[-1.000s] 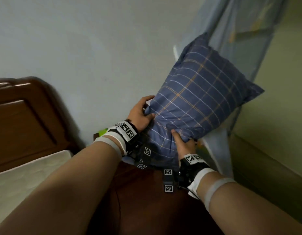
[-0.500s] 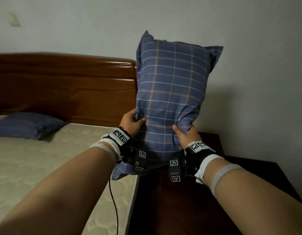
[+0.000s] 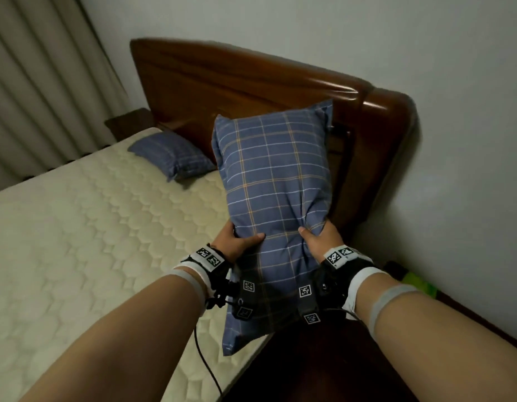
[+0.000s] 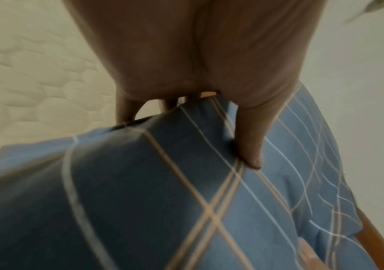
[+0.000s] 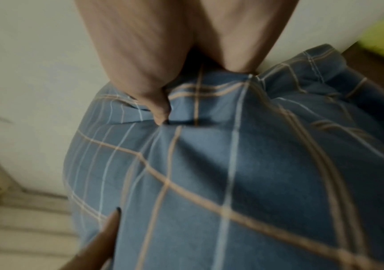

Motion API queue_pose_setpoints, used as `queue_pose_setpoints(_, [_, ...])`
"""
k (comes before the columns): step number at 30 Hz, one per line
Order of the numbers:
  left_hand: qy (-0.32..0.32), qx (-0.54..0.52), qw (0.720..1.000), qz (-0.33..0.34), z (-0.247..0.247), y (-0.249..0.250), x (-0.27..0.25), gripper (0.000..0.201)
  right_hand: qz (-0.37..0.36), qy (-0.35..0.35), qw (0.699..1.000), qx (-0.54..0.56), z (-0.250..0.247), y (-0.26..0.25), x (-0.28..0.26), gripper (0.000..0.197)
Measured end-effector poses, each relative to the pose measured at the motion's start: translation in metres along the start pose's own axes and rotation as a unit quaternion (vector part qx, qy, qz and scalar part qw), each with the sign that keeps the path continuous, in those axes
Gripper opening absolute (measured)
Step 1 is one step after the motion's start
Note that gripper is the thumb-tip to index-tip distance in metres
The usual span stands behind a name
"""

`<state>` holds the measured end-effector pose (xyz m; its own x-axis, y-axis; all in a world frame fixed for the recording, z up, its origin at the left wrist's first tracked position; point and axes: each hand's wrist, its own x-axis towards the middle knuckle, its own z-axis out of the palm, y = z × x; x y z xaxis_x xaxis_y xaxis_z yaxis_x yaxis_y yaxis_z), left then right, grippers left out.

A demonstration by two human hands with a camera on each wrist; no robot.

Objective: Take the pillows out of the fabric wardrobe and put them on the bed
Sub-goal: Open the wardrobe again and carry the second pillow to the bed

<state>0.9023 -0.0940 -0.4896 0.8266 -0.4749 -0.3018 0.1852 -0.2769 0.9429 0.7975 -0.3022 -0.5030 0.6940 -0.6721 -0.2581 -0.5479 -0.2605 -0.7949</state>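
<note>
I hold a blue plaid pillow [image 3: 273, 181] upright in the air over the bed's right edge, in front of the headboard. My left hand [image 3: 237, 242] grips its lower left side, thumb on the front. My right hand [image 3: 318, 242] grips the lower right side, bunching the cloth. The left wrist view shows the thumb pressed into the pillow [image 4: 186, 191]; the right wrist view shows the thumb dug into a fold of the pillow [image 5: 232, 173]. A second blue plaid pillow [image 3: 171, 156] lies on the cream mattress [image 3: 77, 227] by the headboard. The wardrobe is out of view.
A dark wooden headboard [image 3: 237, 79] runs along the wall. A dark wooden nightstand [image 3: 324, 369] stands below my right arm, with a green object [image 3: 416, 282] near the wall. Beige curtains [image 3: 42, 82] hang at the left. A black cable [image 3: 205, 361] dangles from my left wrist.
I have turned from the wardrobe toward the bed, carrying the pillow in both hands. The pillow now hangs lower and over the mattress edge; the grips are unchanged.
</note>
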Motion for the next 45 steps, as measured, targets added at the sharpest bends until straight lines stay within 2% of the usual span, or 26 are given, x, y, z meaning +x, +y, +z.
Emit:
queue_pose_setpoints(2, [0.029, -0.016, 0.999, -0.037, -0.009, -0.008, 0.005, 0.087, -0.011, -0.026, 0.998, -0.065, 0.022, 0.013, 0.045, 0.087])
queue_pose_setpoints(4, [0.039, -0.018, 0.998, -0.054, -0.016, -0.011, 0.011, 0.072, -0.022, -0.049, 0.994, -0.096, 0.043, 0.020, 0.084, 0.085])
queue_pose_setpoints(6, [0.049, -0.024, 0.997, -0.063, -0.021, -0.015, 0.023, 0.051, -0.024, -0.068, 0.991, -0.116, 0.052, 0.002, 0.094, 0.084])
queue_pose_setpoints(9, [0.063, -0.055, 0.993, -0.089, -0.030, -0.030, 0.050, 0.038, -0.030, -0.103, 0.987, -0.118, 0.063, -0.030, 0.107, 0.071])
queue_pose_setpoints(12, [0.075, -0.109, 0.982, -0.135, -0.040, -0.048, 0.083, 0.042, -0.030, -0.114, 0.984, -0.133, 0.081, -0.053, 0.134, 0.071])
queue_pose_setpoints(14, [0.081, -0.138, 0.975, -0.156, -0.047, -0.061, 0.112, 0.044, -0.035, -0.132, 0.983, -0.125, 0.096, -0.066, 0.156, 0.061])
queue_pose_setpoints(16, [0.084, -0.166, 0.970, -0.158, -0.055, -0.071, 0.141, 0.042, -0.034, -0.136, 0.983, -0.115, 0.114, -0.078, 0.180, 0.056])
queue_pose_setpoints(21, [0.088, -0.197, 0.961, -0.173, -0.088, -0.090, 0.215, 0.047, -0.037, -0.136, 0.983, -0.117, 0.172, -0.101, 0.248, 0.062])
queue_pose_setpoints(26, [0.112, -0.225, 0.953, -0.170, -0.119, -0.106, 0.286, 0.044, -0.034, -0.124, 0.987, -0.096, 0.227, -0.118, 0.311, 0.065])
queue_pose_setpoints(28, [0.131, -0.247, 0.947, -0.159, -0.127, -0.112, 0.317, 0.045, -0.034, -0.114, 0.989, -0.091, 0.244, -0.123, 0.339, 0.060])
queue_pose_setpoints(31, [0.122, -0.263, 0.948, -0.133, -0.131, -0.117, 0.365, 0.057, -0.046, -0.087, 0.990, -0.101, 0.262, -0.123, 0.390, 0.050])
queue_pose_setpoints(34, [0.090, -0.259, 0.947, -0.168, -0.127, -0.126, 0.399, 0.073, -0.029, -0.113, 0.982, -0.145, 0.275, -0.115, 0.431, 0.058])
queue_pose_setpoints(36, [0.074, -0.253, 0.944, -0.196, -0.120, -0.137, 0.412, 0.079, -0.003, -0.156, 0.975, -0.157, 0.281, -0.106, 0.437, 0.063])
queue_pose_setpoints(39, [0.064, -0.262, 0.944, -0.191, -0.105, -0.144, 0.421, 0.076, 0.037, -0.204, 0.966, -0.152, 0.287, -0.085, 0.432, 0.064])
queue_pose_setpoints(42, [0.078, -0.262, 0.940, -0.207, -0.094, -0.137, 0.420, 0.077, 0.036, -0.209, 0.971, -0.113, 0.277, -0.069, 0.419, 0.058])
queue_pose_setpoints(45, [0.073, -0.180, 0.962, -0.194, -0.086, -0.115, 0.412, 0.074, 0.034, -0.205, 0.975, -0.081, 0.248, -0.067, 0.401, 0.056])
